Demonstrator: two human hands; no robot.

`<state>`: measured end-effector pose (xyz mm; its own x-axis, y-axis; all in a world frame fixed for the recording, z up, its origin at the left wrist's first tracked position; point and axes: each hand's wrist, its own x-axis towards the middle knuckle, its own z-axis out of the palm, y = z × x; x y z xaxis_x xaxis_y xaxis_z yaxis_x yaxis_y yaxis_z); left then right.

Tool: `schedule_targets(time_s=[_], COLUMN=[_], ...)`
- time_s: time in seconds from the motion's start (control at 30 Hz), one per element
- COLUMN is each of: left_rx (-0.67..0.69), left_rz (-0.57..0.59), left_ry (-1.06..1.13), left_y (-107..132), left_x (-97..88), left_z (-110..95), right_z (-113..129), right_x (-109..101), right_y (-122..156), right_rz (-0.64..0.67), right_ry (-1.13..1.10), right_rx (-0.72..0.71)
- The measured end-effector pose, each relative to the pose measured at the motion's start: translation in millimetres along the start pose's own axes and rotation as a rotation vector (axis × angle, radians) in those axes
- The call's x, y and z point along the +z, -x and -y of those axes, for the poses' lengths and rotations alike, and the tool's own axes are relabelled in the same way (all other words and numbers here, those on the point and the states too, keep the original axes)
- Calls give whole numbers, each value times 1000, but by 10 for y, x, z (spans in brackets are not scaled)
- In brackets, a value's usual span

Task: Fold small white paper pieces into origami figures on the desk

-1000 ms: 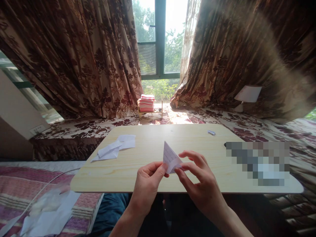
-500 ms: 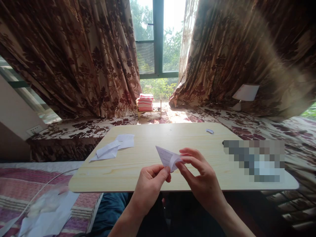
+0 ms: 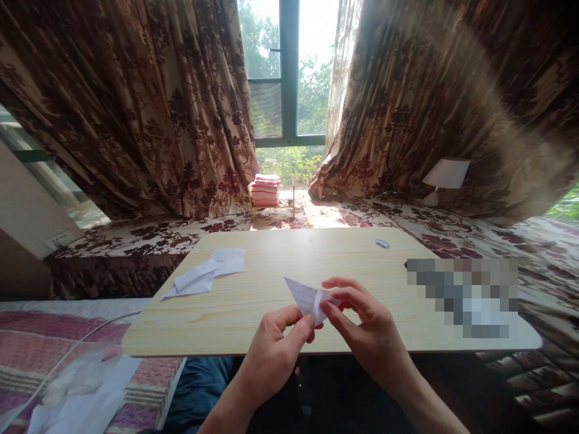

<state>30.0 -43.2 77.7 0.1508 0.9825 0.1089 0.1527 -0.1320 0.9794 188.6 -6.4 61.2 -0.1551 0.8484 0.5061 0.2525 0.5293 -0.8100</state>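
A small folded white paper triangle (image 3: 306, 297) with faint writing is held just above the near edge of a light wooden tabletop (image 3: 271, 277). My left hand (image 3: 271, 352) pinches its lower corner between thumb and forefinger. My right hand (image 3: 364, 325) pinches the right side of the same paper, its fingers curled over the fold. The paper's pointed tip tilts to the upper left.
Torn white paper scraps (image 3: 205, 272) lie on the tabletop's left part, a tiny scrap (image 3: 382, 243) at the far right. A pixelated patch covers the right side. More paper (image 3: 76, 398) lies on a striped blanket lower left. Behind stand floral curtains, a window and a stack of red-striped cloths (image 3: 265, 190).
The paper triangle has tipped from nearly upright to leaning left and sunk slightly. Both hands stayed pinched on it and shifted a little lower.
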Motion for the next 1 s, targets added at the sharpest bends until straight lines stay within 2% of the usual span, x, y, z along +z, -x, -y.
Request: schedule_targets(time_s=[0.27,0.4,0.53,0.67,1.0], left_rx=[-20,-46,-67,-36,-9], left_rz=[-5,27,68,98,76], left_ry=[-93,-86,-52,-59,-109], left_y=[19,25,28,24,24], left_x=[29,16,9,18,40], left_z=[-52,-29,-4,-9,20], right_z=[43,44,38,35,35], right_x=[26,8,-19,-16,-18], right_y=[-20,-23,-14,-12,11], right_rz=[-54,-47,21,24,-31], right_ry=[75,32,-66,-95,-17], right_rx=[-83,-13,83,33,-33])
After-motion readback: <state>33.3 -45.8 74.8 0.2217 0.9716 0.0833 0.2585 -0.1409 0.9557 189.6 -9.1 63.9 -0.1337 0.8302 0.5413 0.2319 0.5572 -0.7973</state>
